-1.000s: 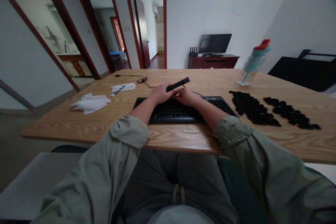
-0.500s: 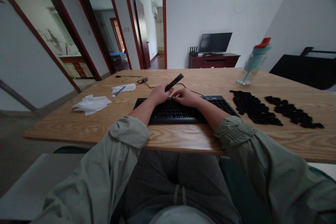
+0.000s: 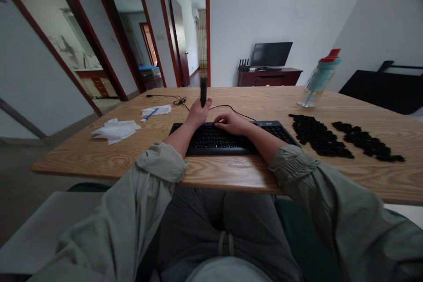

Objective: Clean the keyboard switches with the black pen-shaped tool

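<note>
A black keyboard (image 3: 228,144) lies on the table in front of me, and patches of its surface show between my forearms. Over its far left edge, my left hand (image 3: 198,113) is closed around a black brush (image 3: 203,91) that stands nearly upright; its lower end is hidden in the fist. My right hand (image 3: 231,123) rests over the keyboard's upper middle, with fingertips pinched together at the keys. What those fingers hold, if anything, is too small to make out. Two spreads of loose black keycaps (image 3: 320,139) lie right of the keyboard.
Crumpled white tissue (image 3: 116,131) lies at the left, near a blue-handled tool (image 3: 150,115) on another tissue. A coiled cable (image 3: 179,101) runs behind the keyboard. A water bottle (image 3: 319,79) with a red lid stands at the back right of the wooden table (image 3: 224,176).
My left hand has shifted slightly left and turned the brush from a rightward slant to nearly upright. My right hand stays at almost the same spot on the keyboard.
</note>
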Motion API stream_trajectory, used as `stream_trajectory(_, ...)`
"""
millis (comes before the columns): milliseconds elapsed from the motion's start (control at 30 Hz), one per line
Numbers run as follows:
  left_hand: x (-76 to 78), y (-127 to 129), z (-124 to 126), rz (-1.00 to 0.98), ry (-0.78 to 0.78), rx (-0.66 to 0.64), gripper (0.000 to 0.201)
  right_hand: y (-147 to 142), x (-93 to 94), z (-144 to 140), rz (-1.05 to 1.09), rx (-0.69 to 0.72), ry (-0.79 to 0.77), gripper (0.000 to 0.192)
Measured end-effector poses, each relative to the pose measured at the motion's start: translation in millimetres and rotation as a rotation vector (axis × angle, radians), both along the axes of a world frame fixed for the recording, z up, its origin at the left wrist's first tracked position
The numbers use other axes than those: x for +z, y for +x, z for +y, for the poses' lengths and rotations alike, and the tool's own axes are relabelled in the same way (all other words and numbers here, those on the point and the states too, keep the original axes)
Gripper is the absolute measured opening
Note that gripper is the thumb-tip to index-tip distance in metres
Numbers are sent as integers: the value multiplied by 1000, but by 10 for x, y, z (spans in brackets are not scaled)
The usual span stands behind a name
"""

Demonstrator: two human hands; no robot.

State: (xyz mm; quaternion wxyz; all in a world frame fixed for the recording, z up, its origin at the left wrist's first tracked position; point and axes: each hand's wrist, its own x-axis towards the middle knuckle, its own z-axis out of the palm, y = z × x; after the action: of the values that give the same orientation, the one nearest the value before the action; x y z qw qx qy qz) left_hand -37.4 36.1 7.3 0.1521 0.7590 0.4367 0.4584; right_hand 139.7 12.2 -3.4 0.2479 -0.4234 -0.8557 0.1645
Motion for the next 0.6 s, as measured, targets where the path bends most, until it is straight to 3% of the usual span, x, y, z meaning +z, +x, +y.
stream_trajectory(133, -12, -14, 5, -18, 2, -88, 34, -31, 7, -49, 19, -64, -14, 23)
stream_trajectory(333, 68, -140, 53, -355, -55, 46, 36, 112, 184, -161, 362, -167, -35, 11)
stream_trajectory(467, 114, -166, 65, -500, -111, -17, 38, 699, 489, -525, 521, -192, 55, 23)
stream_trajectory(600, 115, -135, 43, -508, -89, -51, 37, 1675, 728, -1153, 445, -481, 171, 35)
